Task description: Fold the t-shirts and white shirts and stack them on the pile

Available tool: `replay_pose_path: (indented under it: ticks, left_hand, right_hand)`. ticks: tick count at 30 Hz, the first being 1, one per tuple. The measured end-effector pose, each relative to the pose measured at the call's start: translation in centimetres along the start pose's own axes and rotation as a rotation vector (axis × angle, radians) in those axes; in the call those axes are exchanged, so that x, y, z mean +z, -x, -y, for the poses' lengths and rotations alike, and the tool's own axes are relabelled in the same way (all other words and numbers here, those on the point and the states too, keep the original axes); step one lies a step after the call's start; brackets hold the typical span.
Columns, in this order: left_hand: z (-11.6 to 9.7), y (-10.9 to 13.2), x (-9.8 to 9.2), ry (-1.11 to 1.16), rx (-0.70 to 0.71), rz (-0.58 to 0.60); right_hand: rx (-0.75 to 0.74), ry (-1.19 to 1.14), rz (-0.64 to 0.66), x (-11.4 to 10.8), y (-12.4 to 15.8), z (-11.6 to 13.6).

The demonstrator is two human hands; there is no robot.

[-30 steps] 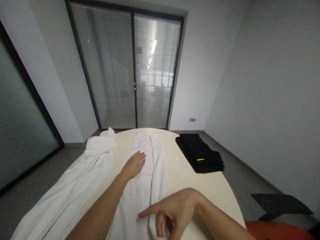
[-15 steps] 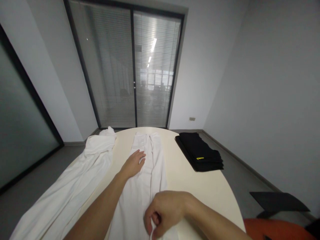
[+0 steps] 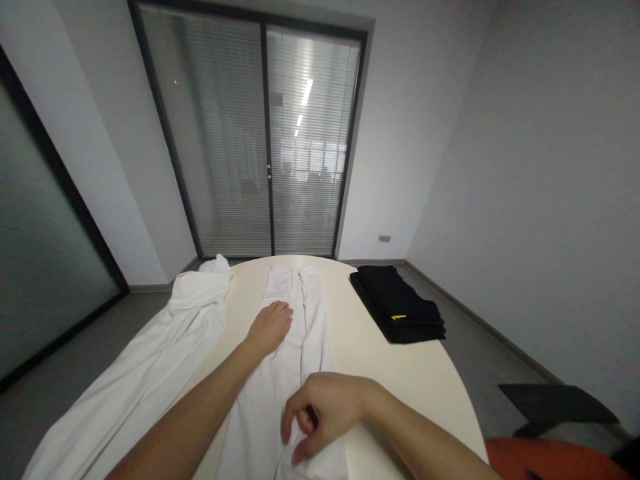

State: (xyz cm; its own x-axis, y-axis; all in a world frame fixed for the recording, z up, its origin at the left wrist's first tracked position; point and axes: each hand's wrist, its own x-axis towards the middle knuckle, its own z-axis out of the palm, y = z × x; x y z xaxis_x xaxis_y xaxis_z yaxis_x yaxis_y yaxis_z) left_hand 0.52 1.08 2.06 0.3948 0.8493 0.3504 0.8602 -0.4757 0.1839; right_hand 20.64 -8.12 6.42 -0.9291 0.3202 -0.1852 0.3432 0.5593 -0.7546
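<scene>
A long white garment (image 3: 310, 320) lies stretched down the middle of a cream oval table (image 3: 390, 373). My left hand (image 3: 270, 327) rests flat on its upper part, fingers out and together. My right hand (image 3: 325, 413) is nearer me, fingers curled and pinching a fold of the same white garment at its right edge.
A second white garment (image 3: 165, 347) lies along the table's left side and hangs over the edge. A folded stack of black clothes (image 3: 400, 303) with a yellow mark sits at the far right. A dark chair (image 3: 555, 403) and an orange seat (image 3: 555, 460) stand at the right.
My right hand closed from loose, spread fingers into a pinch on the white garment and lifted its fold slightly. My left hand stayed flat on the cloth.
</scene>
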Motion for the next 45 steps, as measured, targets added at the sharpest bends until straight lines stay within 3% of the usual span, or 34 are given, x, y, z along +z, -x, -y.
replay_pose_path:
  ticks: [3, 5, 8, 10, 14, 19, 22, 28, 32, 35, 39, 42, 45]
  left_hand:
    - [-1.4, 0.7, -1.7, -0.007, 0.009, 0.051]
    - [-2.3, 1.7, -2.0, 0.033, 0.022, 0.095]
    - [-3.0, 3.6, -0.8, 0.074, -0.012, 0.094]
    - [-2.9, 4.5, 0.7, 0.051, -0.125, 0.055]
    - [-1.9, 4.6, 3.0, 0.071, -0.176, 0.107]
    - [-0.7, 2.6, 3.8, 0.084, -0.155, 0.090]
    - [-0.2, 0.9, 4.4, 0.083, -0.161, 0.069]
    - [0.4, -2.9, 5.2, 0.077, -0.216, 0.069]
    - [0.2, -4.0, 4.3, 0.063, -0.225, 0.005]
    - [-0.9, -3.4, 2.9, 0.036, -0.169, -0.039]
    - [-3.2, -1.0, 0.8, 0.054, -0.069, 0.007]
    - [-4.8, 1.4, -0.1, 0.136, 0.023, 0.056]
    - [-5.6, 3.2, 0.1, 0.228, 0.015, 0.042]
  right_hand:
    - [0.070, 0.064, -0.089, -1.2, 0.9, -0.9]
    - [0.147, 0.198, -0.265, -2.3, 1.7, -1.8]
    - [0.226, 0.366, -0.619, -3.5, 2.5, -3.3]
    - [0.214, 0.407, -0.735, -3.6, 2.6, -4.5]
    - [0.288, 0.401, -0.614, -2.7, 1.9, -6.4]
    - [0.411, 0.385, -0.539, -3.0, 1.0, -7.9]
    - [0.453, 0.387, -0.593, -4.0, 0.7, -8.8]
    - [0.379, 0.454, -0.899, -5.2, 0.7, -9.0]
    - [0.246, 0.477, -0.788, -5.6, 1.6, -7.7]
    - [0.208, 0.429, -0.673, -5.8, 2.5, -7.2]
    - [0.250, 0.251, -0.544, -5.8, 3.6, -7.1]
    - [0.313, 0.015, -0.341, -5.7, 4.4, -6.4]
    - [0.435, -0.166, -0.104, -5.3, 5.1, -4.7]
